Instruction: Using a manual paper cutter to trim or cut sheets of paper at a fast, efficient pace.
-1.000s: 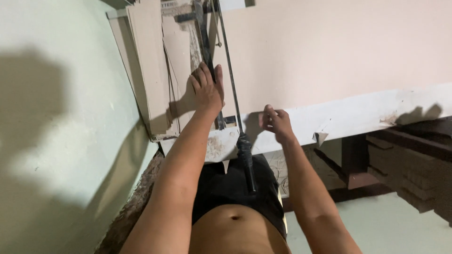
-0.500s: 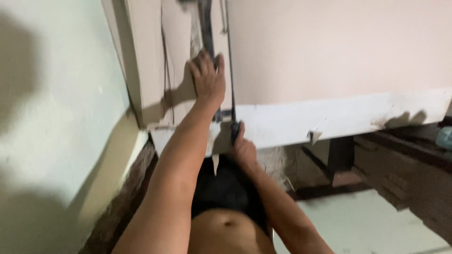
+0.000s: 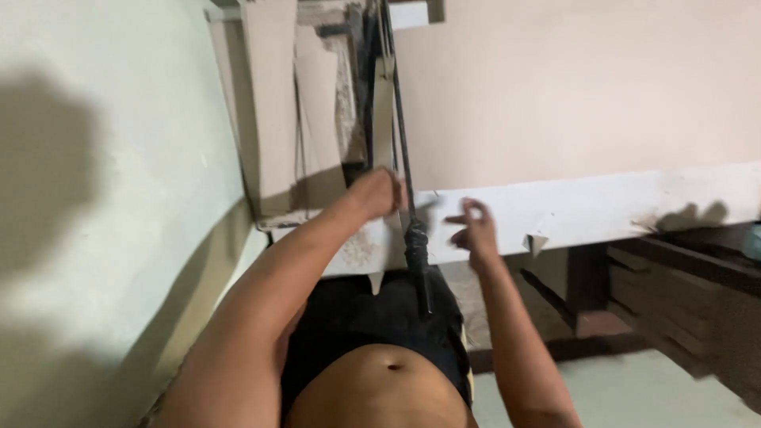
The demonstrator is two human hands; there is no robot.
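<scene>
Long dark rod (image 3: 400,150), left hand (image 3: 379,192) fingers closed around it, right hand (image 3: 473,230) fingers loosely open just beside.

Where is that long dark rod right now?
In the head view, the dark rod runs down the centre over the white bench edge, between the left hand and right hand.

Pale board top (image 3: 602,103) with white edge, narrow offcut strips (image 3: 317,119) at its corner
</scene>
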